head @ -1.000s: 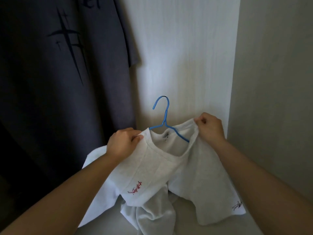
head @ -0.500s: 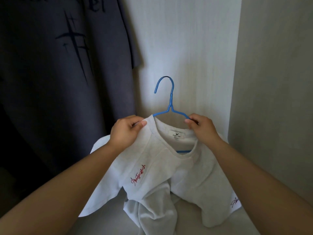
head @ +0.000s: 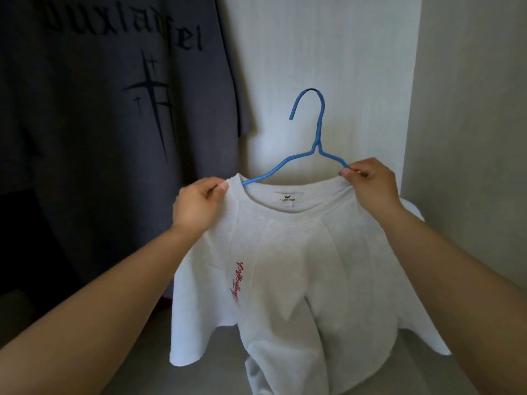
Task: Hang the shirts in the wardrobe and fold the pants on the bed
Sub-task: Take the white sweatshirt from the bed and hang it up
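- Head view, garment: the white T-shirt (head: 299, 266) hangs on a blue wire hanger (head: 316, 143) in front of the wardrobe's pale back panel (head: 313, 52). Its lower folds rest on the wardrobe floor (head: 159, 366).
- Head view, hands: the left hand (head: 196, 206) pinches the collar between thumb and forefinger where the hanger's arm enters the cloth. The right hand (head: 370, 186) pinches collar and wire together at the other end.
- Head view, change: within the last second the hanger has risen and the bunched collar is now spread wide, its neck label (head: 287, 199) showing. Both hanger arms appear seated inside the shoulders.
- Head view, surroundings: a dark grey printed T-shirt (head: 99, 124) already hangs to the left.
- Reading: dressing the hanger seems nearly complete. The hook is free, so hooking it on a rail, out of frame, likely follows.
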{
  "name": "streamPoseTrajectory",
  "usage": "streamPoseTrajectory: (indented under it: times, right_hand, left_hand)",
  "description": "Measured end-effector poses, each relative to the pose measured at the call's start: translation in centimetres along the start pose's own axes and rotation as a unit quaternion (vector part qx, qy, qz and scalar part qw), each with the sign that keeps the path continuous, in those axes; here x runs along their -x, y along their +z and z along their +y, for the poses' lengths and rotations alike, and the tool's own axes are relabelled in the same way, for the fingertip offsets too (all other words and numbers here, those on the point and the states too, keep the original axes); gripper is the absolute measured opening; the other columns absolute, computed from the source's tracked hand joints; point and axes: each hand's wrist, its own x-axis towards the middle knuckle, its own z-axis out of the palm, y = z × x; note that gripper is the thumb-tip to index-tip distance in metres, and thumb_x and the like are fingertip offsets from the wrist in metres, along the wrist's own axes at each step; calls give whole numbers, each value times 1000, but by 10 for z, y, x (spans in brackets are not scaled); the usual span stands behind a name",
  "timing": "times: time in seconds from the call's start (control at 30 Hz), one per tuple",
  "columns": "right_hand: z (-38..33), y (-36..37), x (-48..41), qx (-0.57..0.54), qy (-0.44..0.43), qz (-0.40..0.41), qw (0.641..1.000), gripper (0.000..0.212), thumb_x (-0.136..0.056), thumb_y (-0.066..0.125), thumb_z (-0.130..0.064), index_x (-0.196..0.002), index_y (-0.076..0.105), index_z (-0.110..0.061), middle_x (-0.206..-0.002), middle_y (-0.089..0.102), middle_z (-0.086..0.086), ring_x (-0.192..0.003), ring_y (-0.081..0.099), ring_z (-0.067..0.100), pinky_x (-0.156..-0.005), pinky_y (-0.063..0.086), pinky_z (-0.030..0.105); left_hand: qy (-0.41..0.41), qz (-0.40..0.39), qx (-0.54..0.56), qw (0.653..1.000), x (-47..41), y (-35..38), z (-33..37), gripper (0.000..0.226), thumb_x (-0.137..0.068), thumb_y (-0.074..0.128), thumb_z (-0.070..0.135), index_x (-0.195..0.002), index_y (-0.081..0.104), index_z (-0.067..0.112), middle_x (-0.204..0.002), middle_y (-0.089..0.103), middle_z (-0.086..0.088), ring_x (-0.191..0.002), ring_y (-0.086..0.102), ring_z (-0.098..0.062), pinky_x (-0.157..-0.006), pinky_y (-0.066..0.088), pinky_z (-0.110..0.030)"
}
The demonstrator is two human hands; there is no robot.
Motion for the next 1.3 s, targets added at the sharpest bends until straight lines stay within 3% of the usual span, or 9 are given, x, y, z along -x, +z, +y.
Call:
streamPoseTrajectory:
  times: [0.17, 0.33, 0.47, 0.6, 0.77, 0.87, 1.0, 1.13, 1.3]
  right_hand:
    - [-5, -3, -1, 13, 23, 19, 999, 20, -90, 58, -31, -97, 72, -18, -104, 65, 1, -90, 54, 14, -79, 38, 25]
    - [-25, -10, -11, -22, 1, -20, 1000, 15, -90, 59, -30, -90, 70, -21, -91, 67, -1, -86, 58, 18, -79, 45, 31]
    - [-22, -29, -18, -14, -15, -96, 995, 17, -93, 52, -38, -96, 64, -26, -96, 62, -7, -82, 55, 5, -65, 35, 11]
    - [-8, -48, -19, 17, 27, -191, 981, 27, -85, 65, -35, -81, 70, -10, -82, 65, 15, -65, 55, 14, -56, 38, 16]
    - [-7, -63, -23, 25, 58, -243, 968, 16, -81, 69, -36, -69, 73, -26, -70, 70, -13, -72, 61, 6, -71, 45, 21]
    - [-10, -70, -21, -3, 76, -273, 959, 15, -80, 69, -33, -72, 74, -22, -73, 72, -7, -70, 65, 9, -70, 50, 20]
    - [-23, -92, -23, -138, 133, -280, 941, 28, -63, 68, -30, -79, 71, -7, -72, 70, 7, -59, 65, 13, -58, 54, 20]
    - [-42, -115, -37, -112, 134, -200, 964, 27, -76, 68, -23, -86, 70, 1, -82, 67, 14, -71, 61, 21, -69, 50, 24]
    - [-66, -137, -48, -38, 161, -96, 982, 33, -84, 67, -24, -103, 67, 4, -98, 67, 22, -88, 63, 32, -88, 50, 42]
  left_hand:
    - [61, -45, -67, 995, -9, 0, 16, 27, -93, 47, 49, -106, 67, 36, -91, 63, 12, -87, 58, -15, -75, 47, -32]
    - [101, -54, -127, 985, -24, -1, 28, 25, -95, 44, 45, -98, 65, 31, -79, 58, 11, -79, 57, -19, -65, 42, -31]
    - [86, 17, -92, 992, -29, -3, 21, 24, -97, 44, 39, -96, 65, 27, -81, 60, 9, -77, 55, -19, -67, 42, -32]
    - [51, 17, -48, 997, -36, -7, 9, 22, -96, 47, 36, -92, 65, 24, -82, 63, 5, -81, 59, -23, -71, 45, -35]
    - [8, -41, 18, 999, -42, -9, 0, 18, -93, 51, 40, -89, 66, 30, -84, 66, 6, -87, 61, -19, -83, 51, -41]
    - [11, -49, 39, 998, -50, -13, 0, 17, -94, 51, 38, -87, 66, 31, -84, 65, 8, -85, 60, -15, -79, 51, -33]
    - [31, -66, 87, 994, -64, -13, 11, 18, -94, 55, 29, -81, 66, 35, -80, 66, 10, -78, 59, -9, -66, 44, -8]
    - [74, -14, 53, 996, -86, 5, 35, 25, -93, 57, 29, -117, 65, 30, -111, 62, 5, -115, 51, -20, -104, 37, -38]
    - [89, -63, 40, 993, -94, 25, 76, 63, -91, 58, 36, -147, 28, 35, -151, 31, 5, -139, 24, -18, -114, 21, -35]
